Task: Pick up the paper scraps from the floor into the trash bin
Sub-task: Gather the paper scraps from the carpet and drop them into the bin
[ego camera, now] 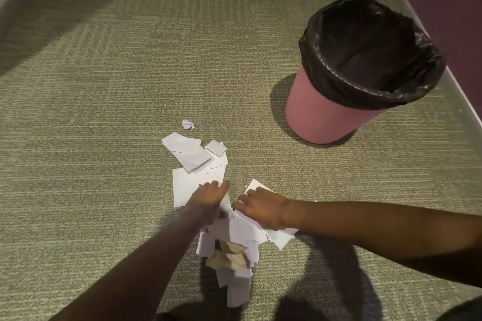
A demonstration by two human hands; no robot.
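Gathering step, by the look of it. Left hand point(208, 197) and right hand point(260, 207) down close together on the scraps point(234, 232), fingers spread flat on the paper, nothing clamped or lifted yet. Pile strewn on the carpet point(91, 138), a few brown bits point(229, 255) in it, one crumpled ball point(188, 124) lying apart beyond. Bin point(326, 117) upright, black-lined, well apart to the right; inside too dark to read. Next, probably: bunch a handful, grip, carry over the rim without shedding pieces.
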